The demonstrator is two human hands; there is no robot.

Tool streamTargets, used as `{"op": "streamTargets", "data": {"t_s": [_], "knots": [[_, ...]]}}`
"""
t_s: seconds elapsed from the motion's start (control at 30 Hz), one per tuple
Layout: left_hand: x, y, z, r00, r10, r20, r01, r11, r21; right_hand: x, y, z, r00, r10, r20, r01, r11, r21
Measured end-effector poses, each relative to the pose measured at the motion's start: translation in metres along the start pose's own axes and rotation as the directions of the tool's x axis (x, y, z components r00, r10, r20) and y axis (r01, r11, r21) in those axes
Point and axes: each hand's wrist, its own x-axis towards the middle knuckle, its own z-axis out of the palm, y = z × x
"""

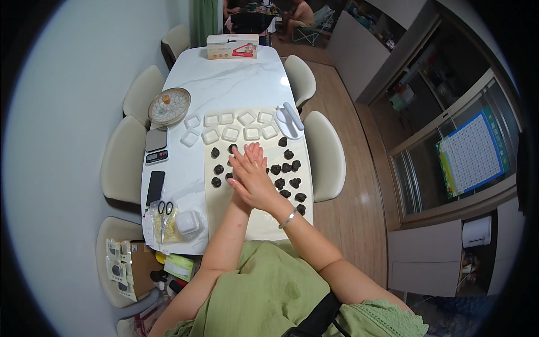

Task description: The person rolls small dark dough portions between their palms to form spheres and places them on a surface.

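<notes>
My right hand (254, 183) lies palm down across my left hand (255, 155), palms pressed together above a cream mat (223, 210). Whether something small is between the palms cannot be seen. Dark, lumpy balls of a doughy filling (275, 169) lie on the mat on both sides of my hands; some are partly hidden by them. Beyond the hands, several small white square plastic trays (252, 132) stand in two rows. At the mat's far right corner, a grey-handled tool (293, 116) rests on a white oval dish (288, 128).
Along the left side are a patterned lidded bowl (169, 106), a digital scale (156, 140), a black phone (156, 188), scissors (163, 219) on a bag, and stacked white trays (188, 222). A box (233, 47) stands at the far end. Chairs flank the marble-patterned table (236, 84). People sit beyond.
</notes>
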Motion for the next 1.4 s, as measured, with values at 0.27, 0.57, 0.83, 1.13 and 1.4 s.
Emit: {"op": "streamTargets", "data": {"t_s": [0.27, 0.57, 0.83, 1.13, 1.4], "knots": [[0.001, -0.015, -0.001, 0.994, -0.105, -0.029, 0.102, 0.989, -0.103, 0.039, 0.015, 0.009, 0.994, 0.102, -0.046, -0.110, 0.973, -0.205], [-0.003, 0.011, 0.041, 0.951, -0.284, -0.119, 0.222, 0.900, -0.375, 0.030, 0.069, -0.012, 0.949, 0.302, 0.096, -0.309, 0.948, 0.079], [0.009, 0.021, 0.026, 0.946, -0.181, -0.269, 0.123, 0.968, -0.219, 0.004, 0.042, -0.009, 0.958, 0.261, 0.115, -0.281, 0.935, 0.216], [0.010, 0.002, -0.015, 0.995, -0.099, -0.019, 0.094, 0.979, -0.180, 0.020, 0.006, 0.004, 0.989, 0.138, 0.053, -0.138, 0.990, -0.005], [0.003, 0.014, 0.056, 0.955, -0.261, -0.142, 0.205, 0.924, -0.322, 0.045, 0.064, -0.012, 0.953, 0.302, -0.007, -0.298, 0.945, 0.136]]}}
